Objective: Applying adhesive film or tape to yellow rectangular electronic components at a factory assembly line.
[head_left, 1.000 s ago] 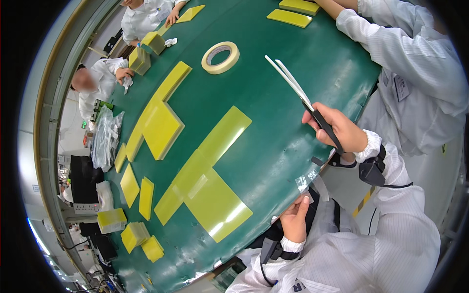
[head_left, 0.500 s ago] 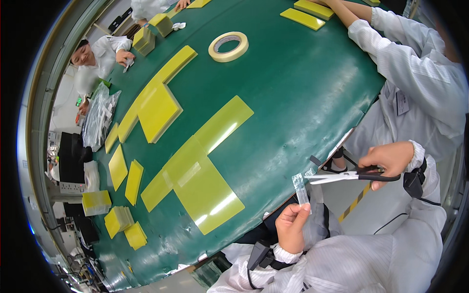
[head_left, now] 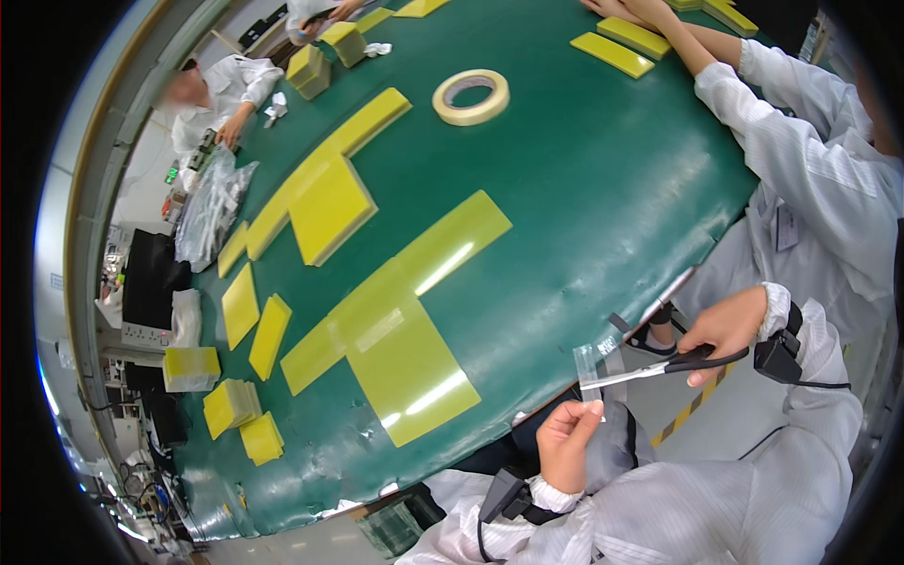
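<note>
Between the thumb and fingers of my left hand, a short strip of clear tape stands up near the table's front edge. My right hand is closed round the black handles of a pair of scissors. The scissors' metal blades reach left across the strip, just above my left fingertips. Whether the blades have cut into it is too small to tell. Beyond my hands, flat yellow translucent sheets lie edge to edge on the green table, with a clear strip of tape across a join.
A roll of cream tape lies farther back on the green table. Yellow stacks and smaller yellow blocks stand to the left. A co-worker's sleeve is at right; another person sits across, beside plastic bags.
The scissors have moved left and down, so their blades now cross the clear strip nearer my left fingertips. My left hand has barely moved. The view has shifted slightly.
</note>
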{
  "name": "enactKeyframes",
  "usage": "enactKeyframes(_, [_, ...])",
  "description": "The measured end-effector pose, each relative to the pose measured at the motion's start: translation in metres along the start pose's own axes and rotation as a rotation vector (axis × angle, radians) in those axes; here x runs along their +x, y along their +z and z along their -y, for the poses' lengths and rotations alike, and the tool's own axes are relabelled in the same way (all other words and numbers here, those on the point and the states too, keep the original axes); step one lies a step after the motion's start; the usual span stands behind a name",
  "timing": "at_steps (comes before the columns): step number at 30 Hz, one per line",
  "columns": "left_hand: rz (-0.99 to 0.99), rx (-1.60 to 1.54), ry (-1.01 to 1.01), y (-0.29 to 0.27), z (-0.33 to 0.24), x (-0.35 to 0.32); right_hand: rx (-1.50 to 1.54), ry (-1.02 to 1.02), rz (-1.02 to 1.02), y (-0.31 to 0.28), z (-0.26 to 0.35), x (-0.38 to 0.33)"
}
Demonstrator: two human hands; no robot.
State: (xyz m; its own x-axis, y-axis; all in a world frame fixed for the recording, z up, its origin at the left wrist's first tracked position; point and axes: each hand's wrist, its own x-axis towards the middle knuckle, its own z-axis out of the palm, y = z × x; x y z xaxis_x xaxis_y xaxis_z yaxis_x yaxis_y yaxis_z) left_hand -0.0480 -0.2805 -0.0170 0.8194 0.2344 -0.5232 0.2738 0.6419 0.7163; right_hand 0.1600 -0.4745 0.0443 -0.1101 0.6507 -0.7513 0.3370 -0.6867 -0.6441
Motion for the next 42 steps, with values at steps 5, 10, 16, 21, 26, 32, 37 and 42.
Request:
enactKeyframes(5, [0.078, 0.011, 0.022, -0.007, 0.018, 0.000, -0.028, 0.022, 0.058, 0.000, 0.002, -0.001])
enactKeyframes(10, [0.162, -0.002, -0.018, -0.010, 0.023, 0.006, -0.011, 0.054, 0.048, -0.001, -0.007, 0.002])
enactKeyframes(16, [0.171, 0.023, -0.050, -0.015, 0.022, 0.014, -0.018, 0.073, 0.060, -0.013, 0.002, 0.007])
enactKeyframes(21, [0.186, 0.001, -0.019, -0.018, 0.045, 0.019, -0.050, 0.076, 0.090, -0.014, 0.004, 0.003])
enactKeyframes(26, [0.186, -0.024, -0.012, -0.019, 0.053, 0.016, -0.074, 0.060, 0.113, -0.014, 0.003, 0.004])
enactKeyframes(32, [0.155, 0.041, -0.001, -0.006, 0.016, 0.004, -0.070, -0.059, 0.078, -0.021, 0.006, 0.006])
enactKeyframes(37, [0.060, 0.003, 0.033, -0.010, -0.002, 0.000, -0.023, -0.074, 0.106, -0.030, 0.019, 0.017])
enactKeyframes(42, [0.050, -0.002, -0.009, 0.001, 0.002, 0.002, 0.041, -0.023, 0.111, -0.022, 0.006, 0.006])
